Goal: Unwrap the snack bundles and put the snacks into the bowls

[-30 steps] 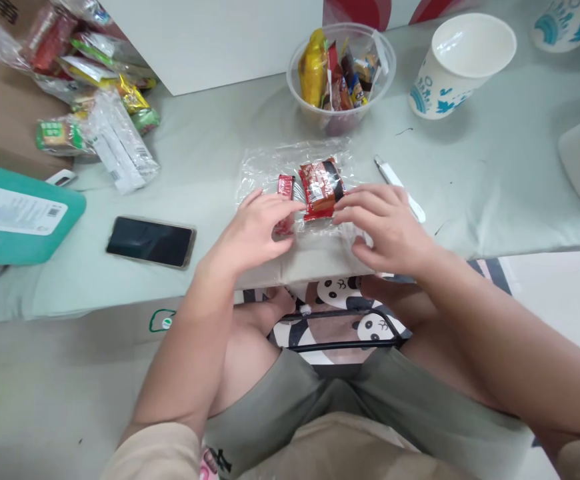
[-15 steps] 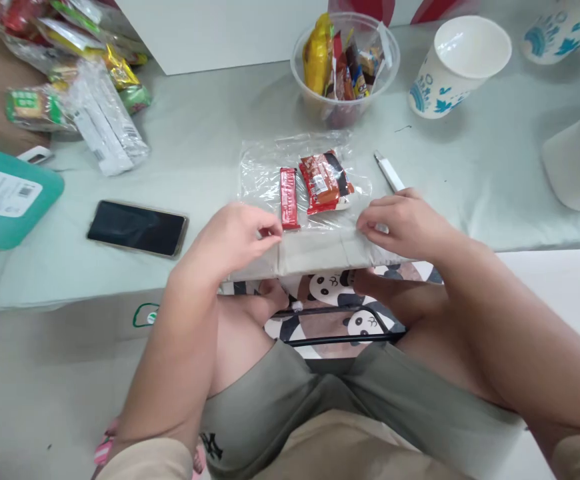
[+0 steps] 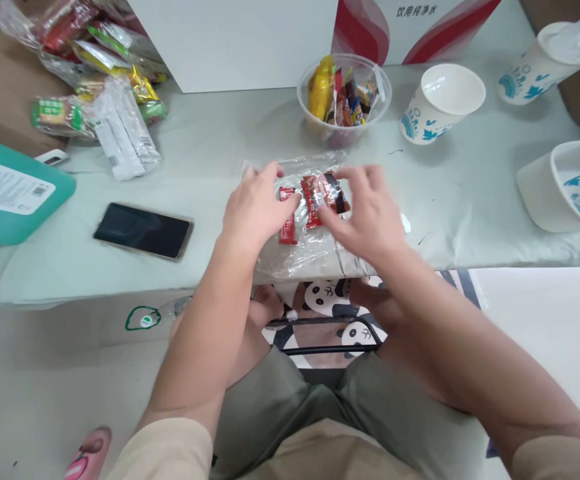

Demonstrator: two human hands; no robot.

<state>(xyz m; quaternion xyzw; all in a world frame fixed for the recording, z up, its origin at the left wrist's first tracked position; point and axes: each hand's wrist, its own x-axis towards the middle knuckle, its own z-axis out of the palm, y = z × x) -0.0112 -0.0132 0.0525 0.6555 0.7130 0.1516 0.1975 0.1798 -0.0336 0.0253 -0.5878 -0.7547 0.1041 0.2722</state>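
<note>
Sitting at a bench (image 3: pixel 230 137) draped in pale grey-green cloth, handling a narrow, bright-red, stick-shaped packet (image 3: pixel 287 235) and, just to its right, a broader, squarish packet of glossy red and dark brown (image 3: pixel 314 193) on a crumpled sheet of clear plastic film (image 3: pixel 315 259) at the near edge. Calling, most likely, for a light touch here: pinning the slippery film with one hand, lifting or turning each packet by its ends rather than pressing on its middle, and sparing the near edge of the film any tug towards the lap.

Spreading the left hand (image 3: pixel 255 208) wide over the left of the film, laying the thumb across the narrow red packet and stretching the forefinger beyond its far end. Opening the right hand (image 3: pixel 373 217) just as wide around the broader packet, resting the thumb over its near side and arching the fingers beside its far right corner, slightly blurred. Showing no clear grip in either hand; leaving actual contact impossible to tell. Sitting clear of both hands: farther off, a round, clear plastic tub (image 3: pixel 306 112) of wrapped snacks; to the left, a black, flat, rectangular phone (image 3: pixel 143 230).
</note>
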